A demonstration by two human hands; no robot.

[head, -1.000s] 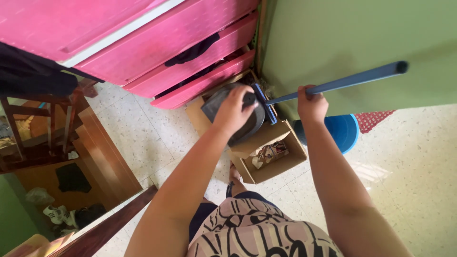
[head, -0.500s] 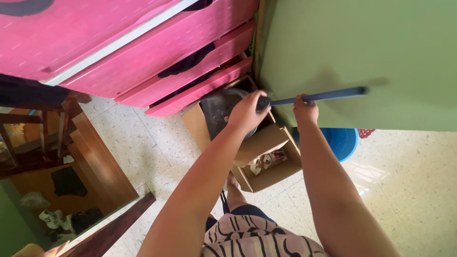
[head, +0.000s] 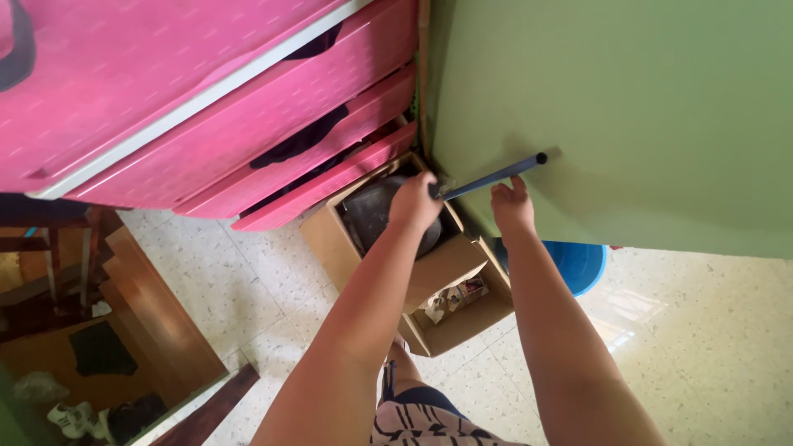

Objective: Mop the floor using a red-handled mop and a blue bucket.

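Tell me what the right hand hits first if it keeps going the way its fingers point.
Probably the blue handle just above the right hand, then the green wall behind it; depth is unclear.

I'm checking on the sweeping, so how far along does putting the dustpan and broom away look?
Done: the dustpan sits in the cardboard box by the pink drawers. In hand: the left hand rests at the pan's handle end, and the right hand is just under the blue broom handle, fingers loose. Left: both hands are not yet clear; whether the broom stands by itself against the green wall I can't tell.
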